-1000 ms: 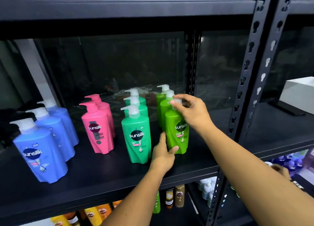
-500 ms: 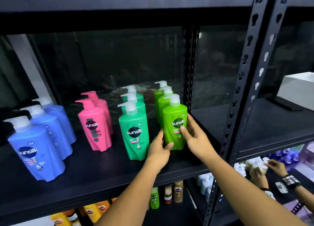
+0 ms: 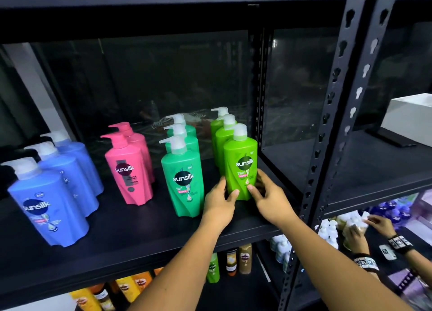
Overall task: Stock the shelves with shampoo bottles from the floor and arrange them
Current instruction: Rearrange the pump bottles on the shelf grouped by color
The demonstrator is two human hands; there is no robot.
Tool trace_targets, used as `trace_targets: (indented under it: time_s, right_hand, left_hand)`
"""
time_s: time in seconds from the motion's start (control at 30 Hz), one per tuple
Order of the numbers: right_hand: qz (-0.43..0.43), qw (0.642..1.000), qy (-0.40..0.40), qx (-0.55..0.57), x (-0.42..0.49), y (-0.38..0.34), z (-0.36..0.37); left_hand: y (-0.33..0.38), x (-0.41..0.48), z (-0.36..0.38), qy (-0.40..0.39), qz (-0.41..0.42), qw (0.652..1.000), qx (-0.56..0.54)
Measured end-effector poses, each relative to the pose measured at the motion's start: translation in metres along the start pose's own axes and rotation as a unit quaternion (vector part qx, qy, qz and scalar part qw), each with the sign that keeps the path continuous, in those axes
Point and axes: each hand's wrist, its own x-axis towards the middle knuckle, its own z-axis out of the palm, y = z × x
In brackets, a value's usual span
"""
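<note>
The left hand and right hand grip the front lime bottle between them. The shelf holds three lime, three green, two pink and three blue.

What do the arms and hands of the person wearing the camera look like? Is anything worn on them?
The left arm and right arm are bare as far as the frame shows, with no sleeves. The left hand and right hand have no gloves, and no ring, watch or wristband shows.
</note>
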Motion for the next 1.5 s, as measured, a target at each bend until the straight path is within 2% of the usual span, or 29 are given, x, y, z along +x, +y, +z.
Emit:
trace_targets:
  time_s: [0.13, 0.33, 0.47, 0.53, 0.7, 0.77, 0.87, 1.0, 1.3, 1.5]
  right_hand:
    - [-0.003, 1.0, 0.003, -0.027, -0.004, -0.007, -0.001]
    - [0.005, 0.998, 0.005, -0.062, -0.014, -0.015, -0.001]
    - [0.04, 0.996, -0.005, -0.077, -0.015, -0.017, 0.004]
    - [0.062, 0.995, -0.002, -0.082, -0.016, -0.018, 0.007]
    - [0.11, 0.991, 0.002, -0.072, -0.011, -0.021, 0.015]
    - [0.129, 0.989, 0.007, -0.069, -0.008, -0.023, 0.018]
    - [0.134, 0.987, 0.019, -0.091, -0.009, -0.028, 0.022]
    - [0.088, 0.987, 0.032, -0.132, -0.016, -0.033, 0.02]
    - [0.069, 0.985, 0.064, -0.147, -0.012, -0.03, 0.024]
    - [0.069, 0.983, 0.072, -0.156, -0.013, -0.028, 0.025]
  left_hand:
    - [0.01, -0.013, -0.008, -0.016, -0.009, 0.999, 0.038]
    - [0.027, -0.061, -0.041, -0.056, 0.063, 0.99, 0.114]
    - [0.018, -0.092, -0.073, -0.076, 0.099, 0.983, 0.135]
    - [0.012, -0.105, -0.087, -0.031, 0.094, 0.987, 0.125]
    - [-0.005, -0.112, -0.114, 0.168, 0.063, 0.982, 0.052]
    - [-0.007, -0.101, -0.121, 0.197, 0.019, 0.98, 0.031]
    - [-0.008, -0.078, -0.13, 0.146, -0.025, 0.989, -0.005]
    - [-0.007, -0.063, -0.129, 0.098, -0.005, 0.995, 0.017]
    - [-0.011, -0.056, -0.129, 0.087, -0.024, 0.996, -0.022]
    - [-0.012, -0.054, -0.125, 0.119, 0.0, 0.993, 0.022]
